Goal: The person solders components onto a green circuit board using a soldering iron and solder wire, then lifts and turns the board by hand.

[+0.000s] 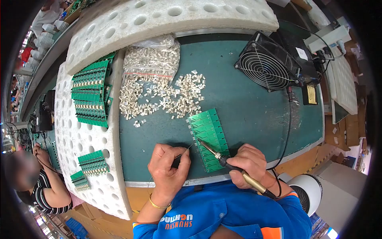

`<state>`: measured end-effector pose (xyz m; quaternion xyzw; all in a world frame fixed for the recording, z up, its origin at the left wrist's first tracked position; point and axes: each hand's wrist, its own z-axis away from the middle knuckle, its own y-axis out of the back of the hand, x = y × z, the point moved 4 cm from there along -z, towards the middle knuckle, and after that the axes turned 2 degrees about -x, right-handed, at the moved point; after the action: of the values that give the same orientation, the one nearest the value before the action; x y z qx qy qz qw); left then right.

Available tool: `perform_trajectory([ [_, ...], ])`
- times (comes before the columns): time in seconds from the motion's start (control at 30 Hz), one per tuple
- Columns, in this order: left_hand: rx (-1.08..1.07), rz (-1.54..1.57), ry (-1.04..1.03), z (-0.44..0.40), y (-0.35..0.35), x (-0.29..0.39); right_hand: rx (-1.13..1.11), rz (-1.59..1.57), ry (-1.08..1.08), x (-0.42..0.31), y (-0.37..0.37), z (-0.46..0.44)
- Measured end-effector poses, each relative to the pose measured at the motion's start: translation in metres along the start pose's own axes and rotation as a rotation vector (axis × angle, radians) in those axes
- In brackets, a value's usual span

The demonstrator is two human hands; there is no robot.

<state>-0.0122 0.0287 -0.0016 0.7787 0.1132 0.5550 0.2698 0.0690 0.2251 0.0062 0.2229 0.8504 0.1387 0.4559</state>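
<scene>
A green circuit board panel (pixel 211 131) lies on the bench mat in front of me, with a row of white connectors along its left edge. My right hand (pixel 248 165) is closed round a soldering iron (pixel 251 182), whose tip touches or nearly touches the board near that connector row. My left hand (pixel 169 169) pinches a thin solder wire (pixel 190 146), its end close to the iron's tip. Whether tip and wire meet is too small to tell. Loose white connectors (pixel 179 97) are heaped beyond the board, beside a plastic bag (pixel 153 59) full of them.
A black fan (pixel 266 65) stands at the back right, near a yellow sponge (pixel 309 95). The iron's cord (pixel 289 127) runs along the right side. White foam sheets (pixel 87 139) at left hold stacked green boards (pixel 91 93). Another person (pixel 47 179) sits at far left.
</scene>
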Motion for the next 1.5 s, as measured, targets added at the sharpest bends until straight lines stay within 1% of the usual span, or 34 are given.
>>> perform_trajectory([
  [0.47,-0.018,0.003,0.029,-0.002,-0.002,0.000,-0.050,0.031,0.036,-0.002,0.000,0.003],
  [0.53,-0.018,0.020,0.059,-0.002,-0.002,0.000,-0.061,0.039,0.037,-0.003,-0.001,0.003],
  [0.63,-0.014,0.016,0.009,-0.002,-0.003,-0.001,-0.032,0.034,0.031,-0.002,0.000,0.003],
  [0.87,-0.006,-0.009,-0.005,-0.001,0.004,0.000,-0.016,0.038,0.020,-0.002,0.006,0.003],
  [0.93,0.025,-0.016,0.026,-0.001,0.008,-0.002,0.002,0.025,0.008,-0.001,0.007,0.002],
  [1.23,-0.002,0.067,0.166,0.000,0.009,-0.013,0.030,-0.048,-0.035,0.006,0.006,-0.002],
  [1.37,-0.008,0.067,0.158,0.002,0.009,-0.015,0.020,-0.052,-0.046,0.006,0.005,-0.001],
  [1.43,-0.010,0.094,0.198,0.004,0.009,-0.016,0.025,-0.060,-0.047,0.007,0.005,-0.001],
  [1.5,-0.015,0.101,0.197,0.003,0.010,-0.015,0.033,-0.069,-0.041,0.007,0.006,0.000],
])
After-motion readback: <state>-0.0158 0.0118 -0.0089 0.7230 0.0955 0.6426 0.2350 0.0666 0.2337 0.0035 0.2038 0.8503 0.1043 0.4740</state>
